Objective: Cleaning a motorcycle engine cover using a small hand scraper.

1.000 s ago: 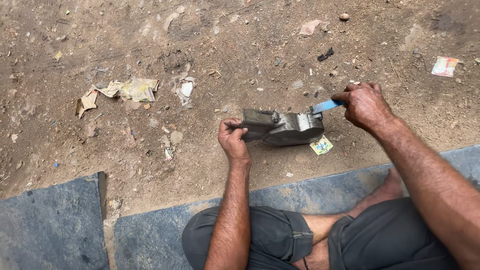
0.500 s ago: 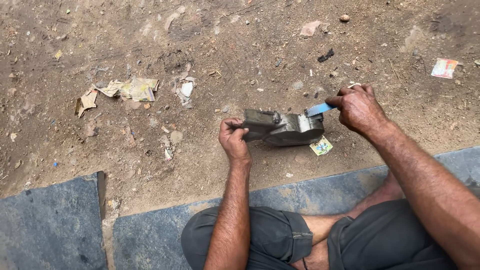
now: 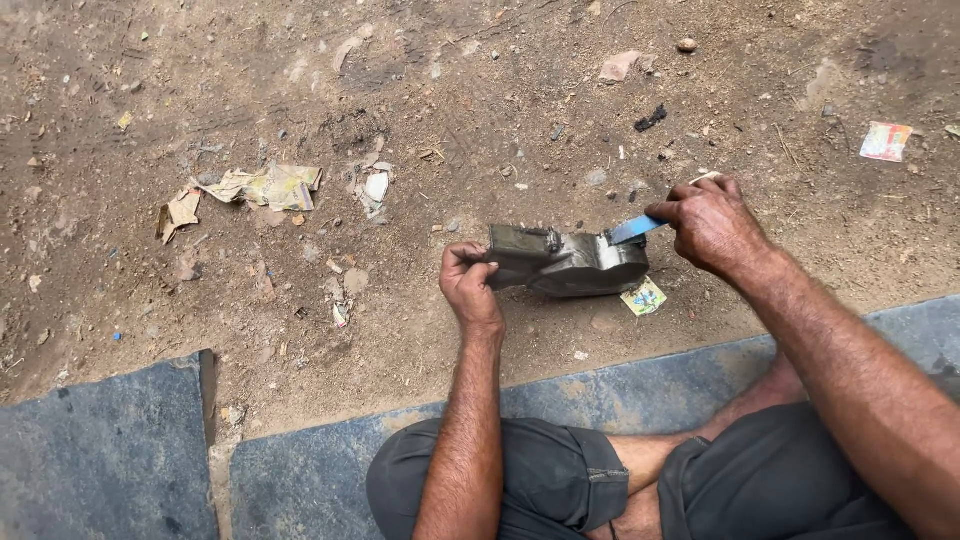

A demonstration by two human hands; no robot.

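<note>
Two stone slabs point(image 3: 110, 460) nearest, knees above them. Left hand point(image 3: 468, 285) clamped on near end of grimy metal casing point(image 3: 565, 262), lying on dirt ground point(image 3: 420, 120). Right hand point(image 3: 712, 225) closed round blue-handled tool point(image 3: 636, 230), drawn slightly inward since a second ago, tip against casing's far end: scraping continues. Paper scraps point(image 3: 265, 186) beyond.
</note>
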